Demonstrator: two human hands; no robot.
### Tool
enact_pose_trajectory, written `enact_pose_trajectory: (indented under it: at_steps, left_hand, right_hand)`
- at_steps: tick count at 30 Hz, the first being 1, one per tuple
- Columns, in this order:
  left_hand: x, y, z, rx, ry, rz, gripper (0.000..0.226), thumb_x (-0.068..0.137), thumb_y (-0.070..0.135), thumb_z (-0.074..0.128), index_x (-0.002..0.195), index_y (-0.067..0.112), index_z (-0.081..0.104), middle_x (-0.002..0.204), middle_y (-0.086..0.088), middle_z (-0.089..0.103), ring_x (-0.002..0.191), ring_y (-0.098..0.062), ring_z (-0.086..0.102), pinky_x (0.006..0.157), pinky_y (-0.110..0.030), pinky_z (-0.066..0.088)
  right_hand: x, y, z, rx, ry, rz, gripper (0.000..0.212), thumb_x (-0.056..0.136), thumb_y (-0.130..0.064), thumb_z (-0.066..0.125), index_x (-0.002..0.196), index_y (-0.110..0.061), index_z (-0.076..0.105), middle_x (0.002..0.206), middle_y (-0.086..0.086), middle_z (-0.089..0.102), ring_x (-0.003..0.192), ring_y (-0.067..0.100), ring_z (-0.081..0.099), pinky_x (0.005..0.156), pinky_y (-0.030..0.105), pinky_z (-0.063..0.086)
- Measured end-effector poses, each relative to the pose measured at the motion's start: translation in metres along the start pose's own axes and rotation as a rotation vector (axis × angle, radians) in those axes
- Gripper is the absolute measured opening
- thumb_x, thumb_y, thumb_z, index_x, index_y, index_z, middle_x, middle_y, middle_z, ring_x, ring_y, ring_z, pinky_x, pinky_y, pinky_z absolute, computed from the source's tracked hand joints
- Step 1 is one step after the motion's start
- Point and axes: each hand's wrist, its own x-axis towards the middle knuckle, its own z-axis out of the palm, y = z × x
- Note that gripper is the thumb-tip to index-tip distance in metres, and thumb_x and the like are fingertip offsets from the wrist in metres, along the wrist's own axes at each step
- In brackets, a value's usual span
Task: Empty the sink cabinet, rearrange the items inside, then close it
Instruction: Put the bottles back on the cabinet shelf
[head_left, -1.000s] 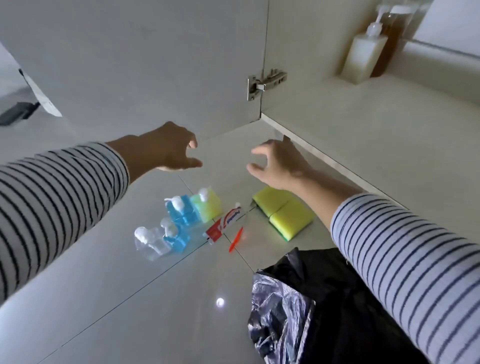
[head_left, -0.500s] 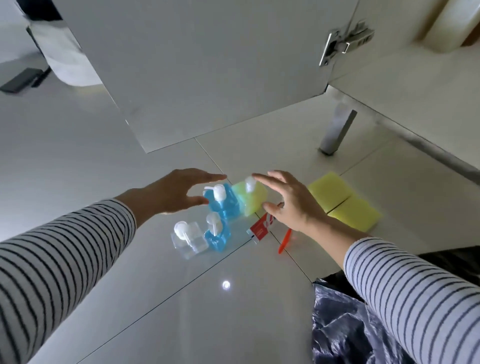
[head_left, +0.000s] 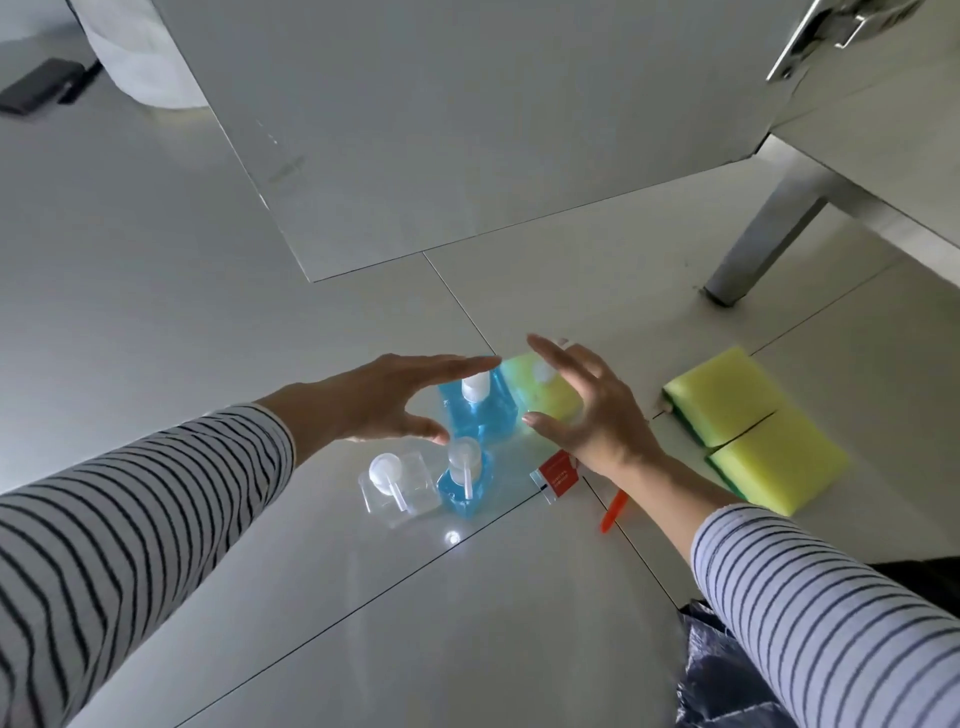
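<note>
Several pump bottles stand on the tiled floor: a large blue one, a green one to its right, a small blue one and a clear one in front. My left hand hovers open just left of the large blue bottle. My right hand hovers open over the green bottle, partly hiding it. A red toothpaste tube and an orange toothbrush lie under my right wrist. Two yellow sponges lie to the right.
The open cabinet door hangs above the floor at the back, its hinge at top right. A metal cabinet leg stands at right. A black plastic bag lies at the bottom right.
Both hands have come down from near the cabinet edge to the bottles on the floor and now flank the large blue and green bottles. My view has tilted down towards the floor.
</note>
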Motion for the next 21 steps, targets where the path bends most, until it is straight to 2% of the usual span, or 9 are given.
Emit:
enact_pose_trajectory:
  at_steps: [2, 6, 10, 12, 15, 18, 21]
  left_hand:
    - [0.005, -0.002, 0.002, -0.050, 0.031, 0.008, 0.088, 0.078, 0.039, 0.071, 0.133, 0.066, 0.007, 0.140, 0.035, 0.027, 0.129, -0.003, 0.036, 0.108, -0.029, 0.031]
    - [0.011, -0.004, 0.007, -0.104, 0.061, 0.033, 0.089, 0.073, 0.042, 0.075, 0.134, 0.062, 0.014, 0.138, 0.036, 0.030, 0.121, 0.004, 0.039, 0.107, -0.030, 0.036]
    - [0.013, -0.006, 0.010, -0.131, 0.072, 0.057, 0.088, 0.074, 0.038, 0.075, 0.134, 0.062, 0.016, 0.135, 0.036, 0.032, 0.120, -0.003, 0.044, 0.103, -0.030, 0.042]
    - [0.014, -0.005, 0.012, -0.140, 0.100, 0.063, 0.088, 0.075, 0.035, 0.074, 0.134, 0.061, 0.015, 0.139, 0.029, 0.034, 0.119, -0.007, 0.046, 0.102, -0.030, 0.044]
    - [0.020, 0.002, 0.009, -0.159, 0.168, 0.065, 0.084, 0.077, 0.035, 0.072, 0.136, 0.059, 0.017, 0.142, 0.020, 0.039, 0.118, -0.012, 0.047, 0.100, -0.032, 0.045]
    - [0.028, 0.015, 0.000, -0.156, 0.214, 0.085, 0.081, 0.078, 0.034, 0.071, 0.135, 0.058, 0.019, 0.140, 0.015, 0.043, 0.116, -0.015, 0.050, 0.097, -0.030, 0.048]
    - [0.032, 0.038, -0.011, -0.170, 0.274, 0.107, 0.080, 0.078, 0.032, 0.071, 0.136, 0.055, 0.021, 0.128, 0.020, 0.044, 0.108, -0.012, 0.053, 0.093, -0.026, 0.049]
  right_hand:
    - [0.004, 0.001, 0.002, 0.020, -0.008, 0.035, 0.082, 0.068, -0.039, 0.071, 0.137, -0.053, 0.029, 0.138, 0.003, 0.045, 0.136, 0.013, 0.033, 0.104, 0.030, 0.037]
    - [0.007, 0.002, 0.005, 0.045, 0.005, 0.026, 0.082, 0.060, -0.052, 0.059, 0.135, -0.056, 0.025, 0.137, 0.005, 0.045, 0.134, 0.015, 0.034, 0.097, 0.023, 0.036]
    - [0.006, 0.002, 0.007, 0.025, 0.026, 0.018, 0.080, 0.062, -0.053, 0.054, 0.136, -0.057, 0.023, 0.141, 0.001, 0.044, 0.137, 0.014, 0.030, 0.095, 0.021, 0.031]
    - [0.005, -0.001, 0.004, 0.051, 0.046, 0.017, 0.081, 0.063, -0.052, 0.054, 0.139, -0.050, 0.026, 0.138, 0.000, 0.048, 0.132, 0.013, 0.038, 0.096, 0.021, 0.033]
    - [0.004, -0.005, -0.009, 0.093, 0.077, 0.009, 0.080, 0.068, -0.044, 0.061, 0.142, -0.040, 0.029, 0.133, -0.004, 0.051, 0.114, 0.004, 0.047, 0.092, 0.012, 0.034]
    - [-0.001, -0.010, -0.028, 0.098, 0.104, 0.028, 0.081, 0.071, -0.028, 0.071, 0.142, -0.035, 0.032, 0.136, -0.008, 0.049, 0.120, 0.007, 0.047, 0.094, 0.008, 0.029]
    - [-0.011, -0.016, -0.055, 0.053, 0.149, 0.022, 0.081, 0.072, -0.021, 0.076, 0.141, -0.028, 0.034, 0.139, -0.007, 0.048, 0.123, 0.011, 0.045, 0.093, 0.007, 0.028]
